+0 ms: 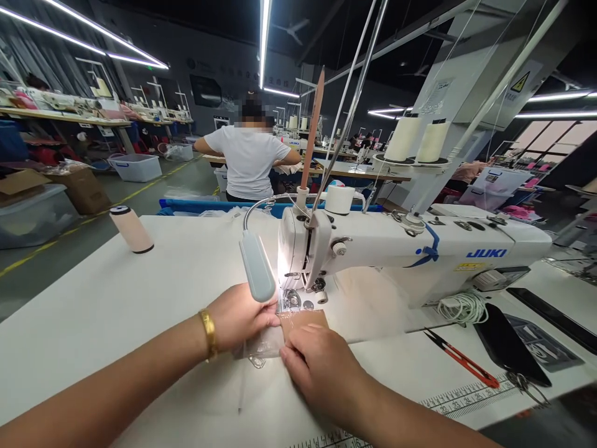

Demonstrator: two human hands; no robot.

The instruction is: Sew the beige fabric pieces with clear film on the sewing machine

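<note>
A white sewing machine stands before me, its needle area lit by a small grey lamp. Under the presser foot reaches a clear plastic sheet, with a flat brown piece beside or on it. My left hand, with a gold bracelet on the wrist, pinches the plastic just left of the foot; the lamp hides some of its fingers. In front of the foot, my right hand has curled fingers and thumb pressed on the brown piece and the plastic's edge.
Thread snips, a black phone and coiled pale cord lie at the right. A ruler strip runs along the front edge. A thread cone stands at the left. Beyond the table, a person in white sits facing away.
</note>
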